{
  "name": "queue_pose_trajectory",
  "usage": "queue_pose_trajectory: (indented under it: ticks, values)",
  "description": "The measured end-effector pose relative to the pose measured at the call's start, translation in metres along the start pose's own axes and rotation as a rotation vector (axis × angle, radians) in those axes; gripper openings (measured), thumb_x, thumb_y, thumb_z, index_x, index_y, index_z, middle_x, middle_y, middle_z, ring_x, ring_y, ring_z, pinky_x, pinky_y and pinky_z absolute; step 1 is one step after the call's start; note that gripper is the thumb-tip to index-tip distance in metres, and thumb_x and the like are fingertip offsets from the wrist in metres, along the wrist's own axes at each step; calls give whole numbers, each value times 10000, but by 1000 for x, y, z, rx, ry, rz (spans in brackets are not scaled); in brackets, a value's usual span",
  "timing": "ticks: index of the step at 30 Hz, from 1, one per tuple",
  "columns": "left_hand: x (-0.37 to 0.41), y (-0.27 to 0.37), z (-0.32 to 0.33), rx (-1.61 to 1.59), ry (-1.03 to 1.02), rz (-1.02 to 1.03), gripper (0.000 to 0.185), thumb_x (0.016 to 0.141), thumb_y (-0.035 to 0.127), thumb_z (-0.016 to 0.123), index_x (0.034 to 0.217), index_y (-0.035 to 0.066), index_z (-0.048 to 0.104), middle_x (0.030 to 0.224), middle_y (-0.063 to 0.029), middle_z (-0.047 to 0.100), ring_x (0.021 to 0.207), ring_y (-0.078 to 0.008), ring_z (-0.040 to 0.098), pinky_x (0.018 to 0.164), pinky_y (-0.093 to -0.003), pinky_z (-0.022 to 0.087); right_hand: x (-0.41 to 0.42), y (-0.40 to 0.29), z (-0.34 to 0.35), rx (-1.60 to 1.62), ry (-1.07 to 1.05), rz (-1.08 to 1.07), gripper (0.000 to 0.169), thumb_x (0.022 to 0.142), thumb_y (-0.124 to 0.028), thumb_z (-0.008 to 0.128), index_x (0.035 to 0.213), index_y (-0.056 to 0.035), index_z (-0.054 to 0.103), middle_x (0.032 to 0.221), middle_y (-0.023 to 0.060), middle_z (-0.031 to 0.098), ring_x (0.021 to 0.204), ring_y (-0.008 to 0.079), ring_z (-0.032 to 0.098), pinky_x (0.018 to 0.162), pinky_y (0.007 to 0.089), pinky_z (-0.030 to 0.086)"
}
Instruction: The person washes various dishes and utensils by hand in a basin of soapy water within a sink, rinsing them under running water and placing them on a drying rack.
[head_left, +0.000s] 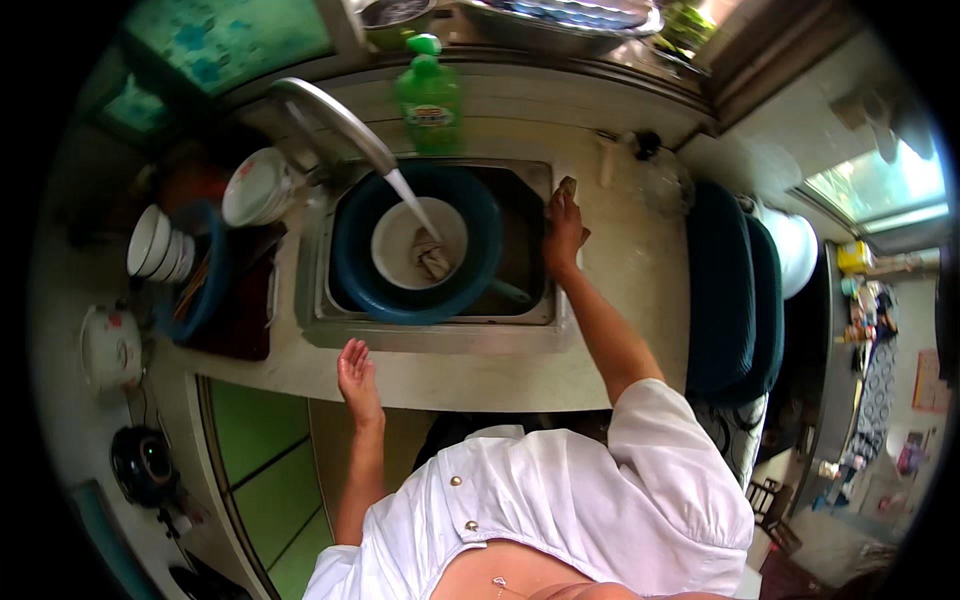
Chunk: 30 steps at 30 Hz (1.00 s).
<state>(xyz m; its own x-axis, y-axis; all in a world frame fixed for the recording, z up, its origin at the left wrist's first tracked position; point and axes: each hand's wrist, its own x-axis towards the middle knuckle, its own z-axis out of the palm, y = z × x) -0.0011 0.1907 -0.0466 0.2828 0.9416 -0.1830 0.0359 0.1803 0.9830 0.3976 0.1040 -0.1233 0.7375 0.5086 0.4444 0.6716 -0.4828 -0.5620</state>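
Observation:
My right hand (564, 231) presses a brownish cloth (568, 186) onto the right rim of the metal sink (450, 337). In front of the counter's edge, my left hand (358, 381) is raised with its fingers extended and nothing in it. A blue plastic basin (491, 225) sits in the sink. Inside it is a white bowl (384, 240) with a crumpled cloth (431, 256). Water runs into the bowl from the faucet (352, 116). Behind the sink stands a green pump bottle (429, 105). The handle of some utensil (510, 289) shows beside the basin.
At the left are stacked bowls (259, 187), more bowls (154, 244), a blue basket (214, 289) with chopsticks and a dark red board (240, 322). A brush-like tool (606, 159) lies at the back right. Dark teal padded objects (720, 285) bound the counter's right side.

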Motion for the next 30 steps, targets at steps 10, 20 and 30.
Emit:
queue_pose_trajectory:
  ticks: [10, 20, 30]
  values:
    - [11, 20, -3, 242, 8, 71, 429, 763, -81, 448, 1184, -1, 421, 1171, -112, 480, 1093, -203, 455, 955, -314, 326, 54, -79, 13, 7, -201, -463, 429, 723, -60, 520, 1145, -116, 476, 1193, 197, 427, 1016, 352, 476, 811, 390, 431]
    - [165, -45, 106, 56, 233, -307, 468, 795, 63, 462, 1243, 15, 337, 1227, -205, 419, 1087, -339, 446, 917, -336, 359, -75, -173, 159, 304, -579, -9, 427, 708, -53, 560, 1130, -44, 490, 1158, 175, 471, 1063, 333, 469, 886, 396, 393]
    - [225, -96, 102, 833, -134, -38, 488, 745, 161, 579, 1174, -20, 430, 1099, -195, 526, 1028, -356, 491, 880, -400, 391, -9, -118, 114, 81, -1080, -454, 254, 772, -153, 547, 1019, -94, 565, 1075, 106, 517, 986, 272, 499, 848, 362, 406]
